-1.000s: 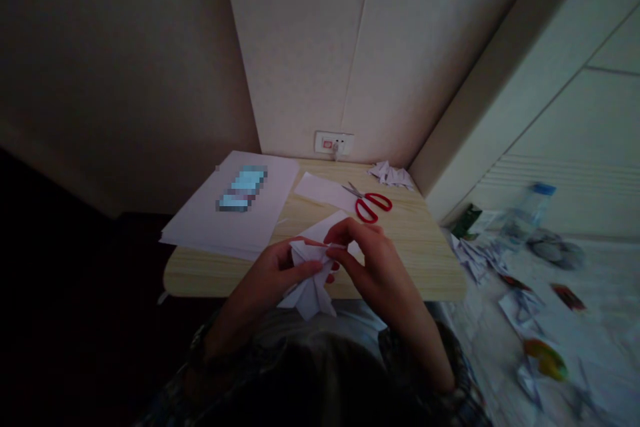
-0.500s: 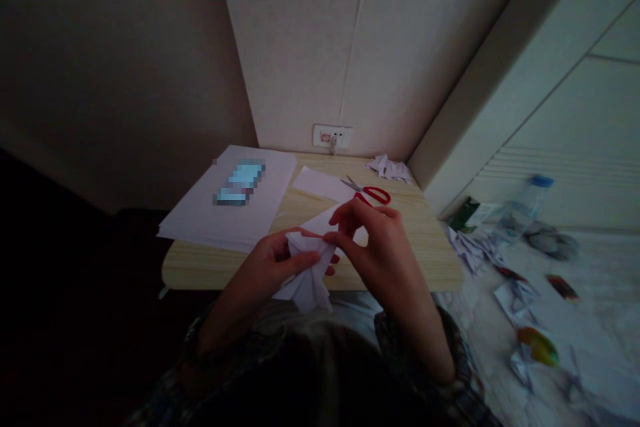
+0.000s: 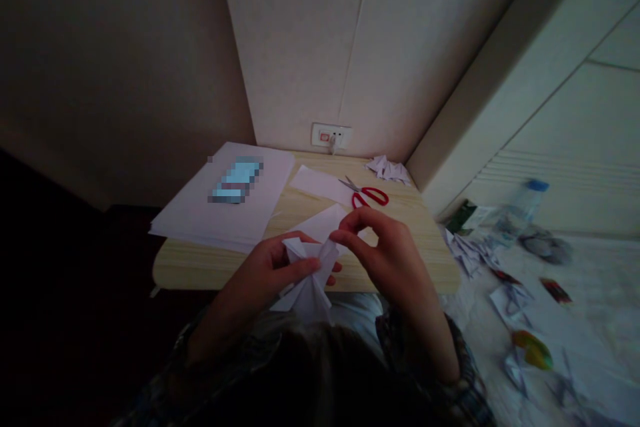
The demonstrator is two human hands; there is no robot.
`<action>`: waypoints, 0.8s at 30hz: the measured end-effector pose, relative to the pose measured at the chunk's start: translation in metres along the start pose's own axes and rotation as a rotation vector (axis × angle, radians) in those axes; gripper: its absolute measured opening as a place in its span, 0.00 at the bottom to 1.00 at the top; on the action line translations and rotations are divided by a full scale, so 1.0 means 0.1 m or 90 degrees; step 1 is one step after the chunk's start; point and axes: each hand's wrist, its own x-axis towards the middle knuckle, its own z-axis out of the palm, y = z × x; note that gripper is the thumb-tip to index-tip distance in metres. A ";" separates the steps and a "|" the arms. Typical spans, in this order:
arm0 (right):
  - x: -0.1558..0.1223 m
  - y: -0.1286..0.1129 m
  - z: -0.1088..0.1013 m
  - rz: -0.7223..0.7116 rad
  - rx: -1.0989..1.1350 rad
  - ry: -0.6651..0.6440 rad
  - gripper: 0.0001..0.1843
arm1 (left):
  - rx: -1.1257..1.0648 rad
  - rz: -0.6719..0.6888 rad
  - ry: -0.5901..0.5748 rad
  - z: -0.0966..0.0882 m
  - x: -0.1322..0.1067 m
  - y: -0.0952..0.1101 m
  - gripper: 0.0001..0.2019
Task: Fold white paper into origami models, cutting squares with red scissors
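A white folded paper piece [image 3: 306, 290], with several pleats and pointed flaps, is held above the near edge of the small wooden table [image 3: 200, 267]. My left hand [image 3: 280, 267] grips it, thumb across the front and fingers behind. With thumb and forefinger, my right hand [image 3: 373, 237] pinches a raised point at its upper right. Beyond my hands a white paper sheet [image 3: 317, 223] lies partly covered on the table. Red-handled scissors [image 3: 373, 195] rest with their blades apart, the tips over a smaller paper rectangle [image 3: 320, 183].
A stack of large white paper [image 3: 250, 213] lies on the left, a phone [image 3: 237, 180] on top. Folded paper pieces [image 3: 387, 170] sit at the back right. A wall socket [image 3: 331, 136] is behind. On the bed at right are a clear bottle [image 3: 523, 213] and more folded papers [image 3: 467, 255].
My right hand has moved slightly right and down, drawing the paper's upper right flap up and outward. My left hand keeps its grip. The whole view has shifted a little.
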 end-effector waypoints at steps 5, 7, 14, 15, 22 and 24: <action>0.01 0.00 -0.04 0.021 0.025 -0.026 0.11 | -0.006 -0.004 0.000 0.02 -0.04 0.03 0.13; 0.01 -0.01 -0.05 0.029 0.025 -0.027 0.11 | -0.013 -0.003 0.002 0.03 -0.05 0.05 0.13; -0.02 -0.01 -0.05 0.004 0.015 -0.035 0.09 | 0.011 0.020 0.017 -0.01 0.00 -0.01 0.18; -0.04 -0.01 -0.04 -0.008 0.012 -0.046 0.08 | 0.024 0.037 0.021 -0.02 0.01 -0.02 0.18; -0.19 -0.02 -0.01 -0.058 -0.084 -0.075 0.09 | 0.186 0.113 0.085 0.00 0.00 -0.01 0.15; -0.21 -0.04 -0.02 -0.060 -0.091 -0.098 0.10 | 0.231 0.120 0.092 0.02 -0.01 0.00 0.14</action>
